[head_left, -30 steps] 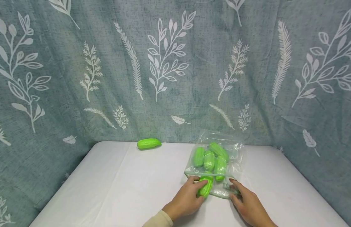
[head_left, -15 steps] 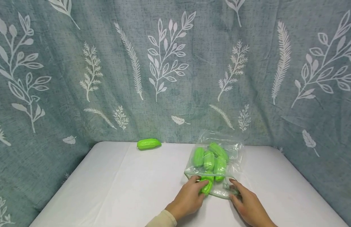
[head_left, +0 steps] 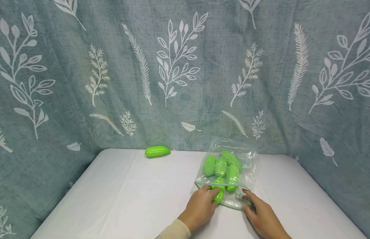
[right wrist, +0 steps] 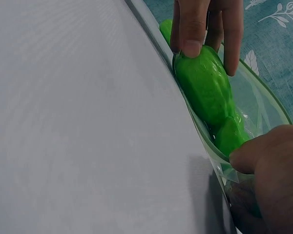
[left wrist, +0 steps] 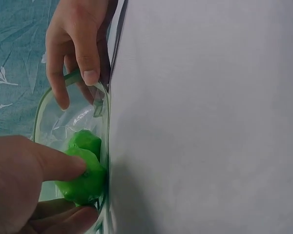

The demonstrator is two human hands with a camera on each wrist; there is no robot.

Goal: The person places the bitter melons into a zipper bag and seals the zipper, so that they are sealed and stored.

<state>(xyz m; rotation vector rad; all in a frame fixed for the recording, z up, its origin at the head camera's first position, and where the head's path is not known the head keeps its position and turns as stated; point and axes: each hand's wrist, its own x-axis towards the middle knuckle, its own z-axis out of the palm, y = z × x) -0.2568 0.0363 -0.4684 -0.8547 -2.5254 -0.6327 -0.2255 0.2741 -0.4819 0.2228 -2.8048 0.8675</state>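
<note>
A clear zip bag (head_left: 247, 177) with a green-edged mouth lies on the table, its opening facing me. Several bright green toy cucumbers (head_left: 209, 165) are inside it. My left hand (head_left: 200, 205) grips one more cucumber (head_left: 219, 196) between thumb and fingers, at the bag's mouth. In the right wrist view this cucumber (right wrist: 202, 83) lies within the open rim, its front end close to another green cucumber (right wrist: 229, 136) deeper in. On the right side, my right hand (head_left: 261, 212) pinches the bag's edge, holding the mouth spread apart; the left wrist view shows its fingers over the rim (left wrist: 72, 77).
One loose green cucumber (head_left: 157, 151) lies near the table's back edge, left of the bag. White cloth covers the table (head_left: 137, 192). A blue-green curtain (head_left: 185, 76) with white leaf prints hangs behind and at both sides.
My left hand has edged forward and slightly right, pushing the gripped cucumber a little farther into the bag. The right hand has stayed in place on the rim.
</note>
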